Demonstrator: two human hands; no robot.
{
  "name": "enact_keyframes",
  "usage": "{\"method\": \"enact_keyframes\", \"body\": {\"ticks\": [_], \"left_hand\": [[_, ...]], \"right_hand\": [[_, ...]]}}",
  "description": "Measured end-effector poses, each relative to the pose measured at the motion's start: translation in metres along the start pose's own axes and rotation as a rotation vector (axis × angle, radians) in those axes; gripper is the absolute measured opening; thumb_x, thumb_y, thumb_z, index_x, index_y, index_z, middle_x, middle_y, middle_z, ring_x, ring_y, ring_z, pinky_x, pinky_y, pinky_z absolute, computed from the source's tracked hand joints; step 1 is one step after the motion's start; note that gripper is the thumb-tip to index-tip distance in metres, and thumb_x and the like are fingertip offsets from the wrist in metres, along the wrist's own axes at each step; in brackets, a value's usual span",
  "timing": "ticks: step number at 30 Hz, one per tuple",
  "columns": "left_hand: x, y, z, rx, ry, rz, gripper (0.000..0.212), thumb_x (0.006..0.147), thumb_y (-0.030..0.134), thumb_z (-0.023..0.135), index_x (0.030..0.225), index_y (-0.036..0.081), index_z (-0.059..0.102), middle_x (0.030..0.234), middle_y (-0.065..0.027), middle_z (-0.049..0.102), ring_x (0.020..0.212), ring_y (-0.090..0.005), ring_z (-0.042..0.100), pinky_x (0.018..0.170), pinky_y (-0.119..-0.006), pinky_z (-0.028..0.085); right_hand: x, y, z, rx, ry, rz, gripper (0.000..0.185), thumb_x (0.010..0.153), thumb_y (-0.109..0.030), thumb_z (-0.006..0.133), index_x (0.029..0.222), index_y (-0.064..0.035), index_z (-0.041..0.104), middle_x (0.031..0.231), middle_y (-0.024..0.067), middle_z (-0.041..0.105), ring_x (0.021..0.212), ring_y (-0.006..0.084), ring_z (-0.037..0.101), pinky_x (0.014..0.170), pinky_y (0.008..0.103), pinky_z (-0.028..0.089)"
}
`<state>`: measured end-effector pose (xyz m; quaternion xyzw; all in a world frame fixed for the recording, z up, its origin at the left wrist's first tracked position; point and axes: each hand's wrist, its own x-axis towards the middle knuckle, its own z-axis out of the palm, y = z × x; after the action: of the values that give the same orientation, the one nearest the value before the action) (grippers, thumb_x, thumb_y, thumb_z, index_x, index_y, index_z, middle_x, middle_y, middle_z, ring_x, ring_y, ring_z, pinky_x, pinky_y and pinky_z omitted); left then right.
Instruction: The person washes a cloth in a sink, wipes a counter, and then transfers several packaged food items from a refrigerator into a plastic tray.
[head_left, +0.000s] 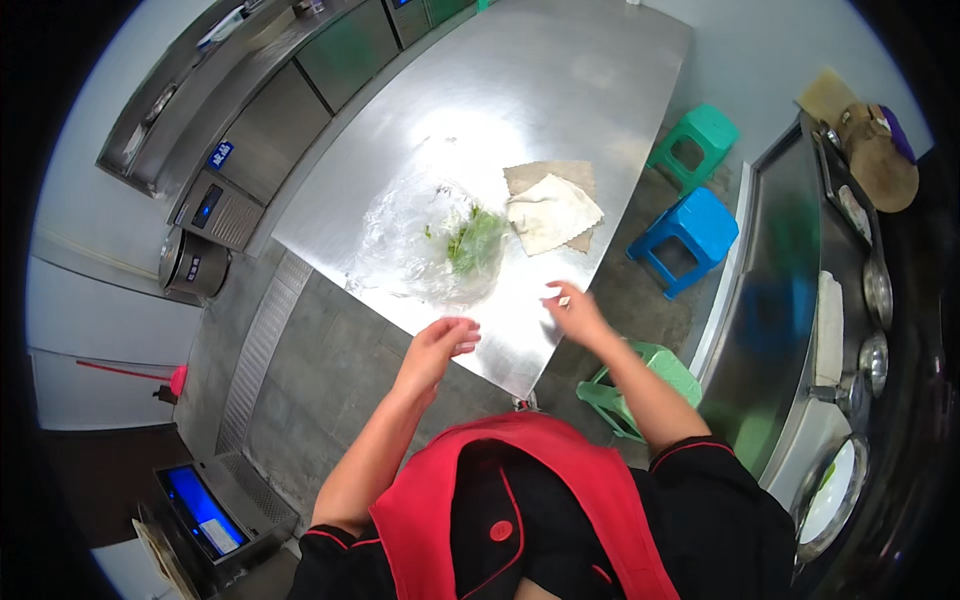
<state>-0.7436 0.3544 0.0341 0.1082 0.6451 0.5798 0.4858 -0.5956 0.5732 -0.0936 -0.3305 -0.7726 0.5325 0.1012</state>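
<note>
A clear plastic bag lies spread on a stainless steel table, with leafy green herbs at its right side. Right of the bag, a cream cloth lies over a brown cloth. My left hand is just below the bag at the table's near edge, its fingers bent together; whether they hold anything cannot be told. Below the cloths is my right hand, slightly blurred, with a small pale piece between thumb and fingers; what it is cannot be told.
Right of the table stand a green stool, a blue stool and a light green stool. A steel counter with metal bowls runs along the right. Steel cabinets line the far left, beside a round steel bin.
</note>
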Motion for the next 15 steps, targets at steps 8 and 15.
{"method": "enact_keyframes", "body": {"ticks": [8, 15], "left_hand": [[-0.016, -0.036, -0.002, -0.100, -0.131, -0.086, 0.021, 0.094, 0.019, 0.054, 0.082, 0.003, 0.059, 0.080, -0.0056, 0.063, 0.081, -0.0147, 0.062, 0.080, -0.028, 0.048], [-0.041, -0.053, -0.020, -0.098, -0.188, 0.024, 0.021, 0.094, 0.019, 0.056, 0.081, 0.003, 0.058, 0.076, -0.0045, 0.060, 0.075, -0.0144, 0.058, 0.079, -0.028, 0.046]], "right_hand": [[-0.101, -0.063, 0.049, 0.354, -0.425, -0.032, 0.022, 0.095, -0.014, 0.051, 0.111, -0.0002, 0.058, 0.095, 0.0068, 0.066, 0.079, 0.0111, 0.061, 0.073, 0.0257, 0.050], [-0.146, -0.097, 0.064, 0.359, -0.209, -0.096, 0.020, 0.093, -0.012, 0.051, 0.105, 0.0011, 0.059, 0.084, 0.0065, 0.065, 0.073, 0.0113, 0.061, 0.066, 0.0258, 0.049]]}}
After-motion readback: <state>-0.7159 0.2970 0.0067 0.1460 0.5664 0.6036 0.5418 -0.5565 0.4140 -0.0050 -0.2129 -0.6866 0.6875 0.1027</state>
